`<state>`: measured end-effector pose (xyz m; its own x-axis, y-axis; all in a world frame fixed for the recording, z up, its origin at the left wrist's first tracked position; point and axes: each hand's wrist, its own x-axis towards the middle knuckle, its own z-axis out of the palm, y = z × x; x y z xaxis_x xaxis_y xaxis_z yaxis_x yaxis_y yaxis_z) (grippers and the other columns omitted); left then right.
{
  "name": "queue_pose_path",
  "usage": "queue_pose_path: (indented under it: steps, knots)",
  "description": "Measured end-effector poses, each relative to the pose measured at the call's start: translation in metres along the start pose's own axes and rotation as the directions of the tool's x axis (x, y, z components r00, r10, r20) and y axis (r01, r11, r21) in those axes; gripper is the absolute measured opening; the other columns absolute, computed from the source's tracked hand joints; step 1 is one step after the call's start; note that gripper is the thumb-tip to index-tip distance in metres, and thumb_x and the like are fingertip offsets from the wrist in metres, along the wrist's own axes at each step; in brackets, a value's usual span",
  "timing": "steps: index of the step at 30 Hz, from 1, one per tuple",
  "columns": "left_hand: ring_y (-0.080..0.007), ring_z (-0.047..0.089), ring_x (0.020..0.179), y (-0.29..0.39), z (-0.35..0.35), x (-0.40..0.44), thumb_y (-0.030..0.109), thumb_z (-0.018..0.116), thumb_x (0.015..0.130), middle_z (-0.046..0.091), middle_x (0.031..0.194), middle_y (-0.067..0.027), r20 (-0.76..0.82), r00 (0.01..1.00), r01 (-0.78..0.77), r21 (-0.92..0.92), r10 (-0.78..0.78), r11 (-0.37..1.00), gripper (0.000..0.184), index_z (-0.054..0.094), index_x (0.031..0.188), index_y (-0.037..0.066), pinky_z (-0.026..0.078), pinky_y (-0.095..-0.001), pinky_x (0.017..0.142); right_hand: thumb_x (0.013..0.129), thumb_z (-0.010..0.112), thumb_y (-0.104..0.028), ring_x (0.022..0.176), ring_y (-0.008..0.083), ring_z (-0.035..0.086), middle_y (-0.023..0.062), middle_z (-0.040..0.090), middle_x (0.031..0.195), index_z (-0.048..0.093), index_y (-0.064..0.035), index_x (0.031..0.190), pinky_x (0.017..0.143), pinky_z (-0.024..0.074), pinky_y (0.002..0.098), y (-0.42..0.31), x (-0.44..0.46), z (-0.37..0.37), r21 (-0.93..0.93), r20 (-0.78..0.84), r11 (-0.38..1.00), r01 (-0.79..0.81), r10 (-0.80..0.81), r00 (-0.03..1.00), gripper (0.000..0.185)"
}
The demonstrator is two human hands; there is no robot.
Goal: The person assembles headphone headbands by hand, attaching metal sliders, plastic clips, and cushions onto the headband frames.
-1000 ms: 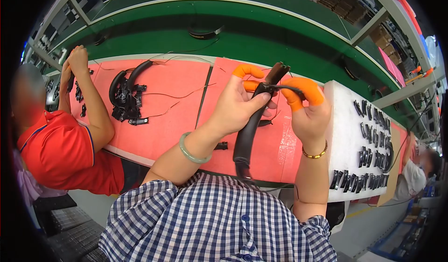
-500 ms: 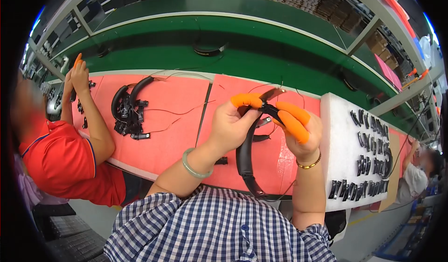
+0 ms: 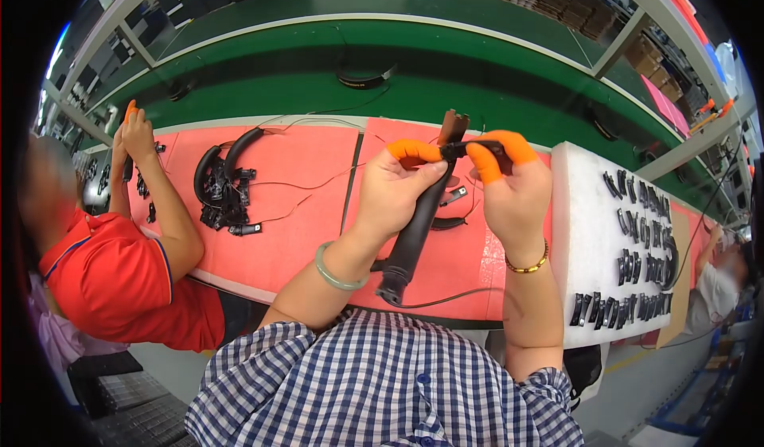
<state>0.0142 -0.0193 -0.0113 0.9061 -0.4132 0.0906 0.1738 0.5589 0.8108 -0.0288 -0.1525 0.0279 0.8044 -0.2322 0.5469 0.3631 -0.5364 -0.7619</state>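
– Pink tabletop (image 3: 318, 224), two mats with a dark gap between. Closest to its near edge?

– Thin dark cable (image 3: 455, 295), curving rightward by the lower end of a black headband (image 3: 414, 228).

– Lying flat, or held?

– Held up over the tabletop's middle, slanting, lower end toward the near edge, brownish upper end toward the far one.

– Held how?

– Left hand (image 3: 394, 196) closed on the upper part, thumb pressed against it; right hand (image 3: 517, 196) pinching a narrow black strip (image 3: 462, 149) beside that grip. Orange covers (image 3: 414, 151) on fingers of both.

– And around them?

– Small curved black part (image 3: 450, 223) on the mat, just right of the headband. Heap of black parts (image 3: 227, 200) well to the left. White foam board (image 3: 574, 208) toward the right end, bearing rows of small black pieces (image 3: 629, 268).

– Farther off?

– Red-shirted co-worker (image 3: 119, 280) at the left end, hands raised. Past the far edge, green surface (image 3: 263, 69) with a dark band (image 3: 362, 80) on it.
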Motion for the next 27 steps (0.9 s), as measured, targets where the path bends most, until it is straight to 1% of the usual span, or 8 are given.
queue_pose_path:
  steps: [2, 4, 11, 14, 16, 20, 25, 27]
  knots:
    - [-0.0168, 0.061, 0.073, -0.007, -0.002, 0.000, -0.005, 0.055, 0.078, 0.059, 0.084, -0.0130, 0.036, 0.996, -0.082, 0.018, 0.081, 0.996, 0.012, 0.052, 0.090, -0.003, 0.055, -0.0260, 0.059, 0.076, 0.059, 0.000, 0.063, 0.0101, 0.057, 0.0064, 0.060, 0.072, 0.057, 0.0037, 0.083, 0.058, 0.0461, 0.0208, -0.005, 0.003, 0.004, -0.004, -0.028, 0.999, -0.046, 0.046, 0.999, 0.008]
    - [-0.0167, 0.061, 0.074, -0.007, -0.003, -0.001, -0.005, 0.055, 0.078, 0.059, 0.085, -0.0127, 0.047, 0.994, -0.098, 0.023, 0.097, 0.995, 0.011, 0.053, 0.089, -0.003, 0.054, -0.0257, 0.060, 0.075, 0.060, 0.000, 0.064, 0.0115, 0.059, 0.0070, 0.061, 0.072, 0.057, 0.0035, 0.083, 0.059, 0.0462, 0.0220, -0.008, 0.005, 0.006, -0.182, -0.019, 0.983, -0.021, 0.018, 1.000, 0.009]
    - [-0.0159, 0.061, 0.077, -0.006, -0.010, 0.000, -0.007, 0.056, 0.077, 0.061, 0.085, -0.0102, 0.097, 0.978, -0.199, 0.206, 0.183, 0.958, 0.010, 0.057, 0.087, -0.003, 0.051, -0.0247, 0.068, 0.073, 0.062, 0.000, 0.064, 0.0144, 0.060, 0.0082, 0.061, 0.073, 0.057, 0.0027, 0.083, 0.060, 0.0465, 0.0224, -0.005, -0.002, 0.011, -0.201, -0.052, 0.975, 0.091, -0.103, 0.993, 0.011]
    - [-0.0169, 0.062, 0.078, -0.007, -0.010, 0.001, -0.007, 0.055, 0.078, 0.060, 0.085, -0.0109, 0.143, 0.947, -0.315, 0.269, 0.286, 0.910, 0.010, 0.056, 0.087, -0.003, 0.051, -0.0251, 0.068, 0.074, 0.062, 0.000, 0.067, 0.0128, 0.060, 0.0073, 0.061, 0.074, 0.057, 0.0024, 0.084, 0.062, 0.0465, 0.0224, -0.002, -0.006, 0.014, -0.043, -0.130, 0.996, 0.084, -0.089, 0.988, 0.011]
    - [-0.0173, 0.062, 0.078, -0.007, -0.008, -0.001, -0.007, 0.055, 0.078, 0.060, 0.085, -0.0112, 0.139, 0.954, -0.292, 0.217, 0.267, 0.931, 0.011, 0.055, 0.089, -0.003, 0.051, -0.0256, 0.068, 0.076, 0.061, 0.000, 0.070, 0.0114, 0.059, 0.0067, 0.060, 0.076, 0.056, 0.0025, 0.086, 0.064, 0.0462, 0.0223, 0.000, -0.007, 0.014, 0.223, -0.130, 0.975, -0.016, 0.047, 0.990, 0.011]
    - [-0.0188, 0.061, 0.079, 0.003, 0.004, -0.006, -0.005, 0.054, 0.079, 0.058, 0.086, -0.0118, 0.086, 0.974, -0.214, 0.041, 0.210, 0.976, 0.015, 0.052, 0.094, -0.003, 0.053, -0.0273, 0.067, 0.077, 0.061, 0.000, 0.071, 0.0101, 0.056, 0.0057, 0.060, 0.077, 0.056, 0.0026, 0.087, 0.066, 0.0454, 0.0216, -0.005, -0.008, 0.007, 0.190, -0.089, 0.982, -0.009, 0.027, 0.996, 0.011]
    - [-0.0200, 0.062, 0.077, 0.004, 0.003, -0.002, -0.003, 0.054, 0.080, 0.058, 0.085, -0.0123, 0.094, 0.983, -0.165, 0.051, 0.160, 0.985, 0.014, 0.051, 0.094, -0.003, 0.055, -0.0289, 0.064, 0.078, 0.059, 0.001, 0.071, 0.0107, 0.055, 0.0056, 0.060, 0.081, 0.057, 0.0032, 0.089, 0.068, 0.0446, 0.0206, -0.001, -0.008, 0.004, 0.081, -0.066, 0.948, 0.309, -0.304, 0.950, 0.011]
    - [-0.0204, 0.062, 0.076, 0.004, 0.002, -0.003, -0.002, 0.054, 0.081, 0.057, 0.085, -0.0126, 0.104, 0.979, -0.182, 0.058, 0.176, 0.982, 0.012, 0.050, 0.093, -0.004, 0.056, -0.0291, 0.063, 0.079, 0.058, 0.002, 0.071, 0.0109, 0.055, 0.0059, 0.060, 0.082, 0.057, 0.0034, 0.089, 0.068, 0.0446, 0.0204, 0.001, -0.008, 0.007, 0.162, -0.081, 0.956, 0.244, -0.234, 0.969, 0.010]
